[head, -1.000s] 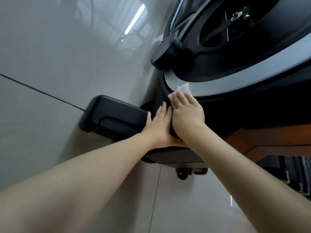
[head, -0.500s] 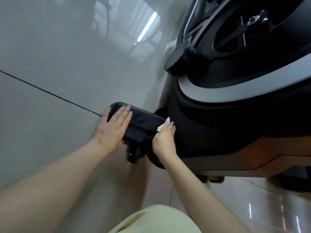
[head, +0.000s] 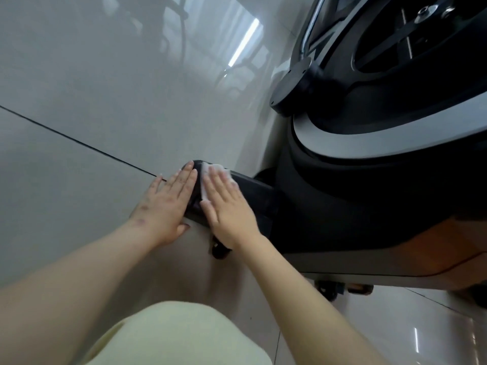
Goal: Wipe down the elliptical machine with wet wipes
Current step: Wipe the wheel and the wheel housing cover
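The glossy grey tiled floor (head: 100, 106) fills the left side, and one dark grout line runs across it to the hands. The elliptical machine (head: 342, 206) stands on the right. Its black housing is shiny, with a pale grey band (head: 369, 143) curving round the flywheel opening and an orange-brown panel (head: 434, 241) low down. A black stabiliser bar (head: 253, 189) sticks out from the housing toward the left, low over the floor.

Half a second ago the right hand was bunched round the wipe at the inner end of this bar, close to the housing, and the left hand lay on top of the bar's outer end. Now the right hand (head: 229, 212) is out on the outer end, fingers straight and spread, pressing the wet wipe (head: 213, 171) flat against the bar. The left hand (head: 163, 204) has slid off the top and lies just beside the bar's end cap, fingers straight and together, their tips touching the cap.

The wipe is white and spread out, not bunched. It shows past the right fingertips and in a strip by the index finger.
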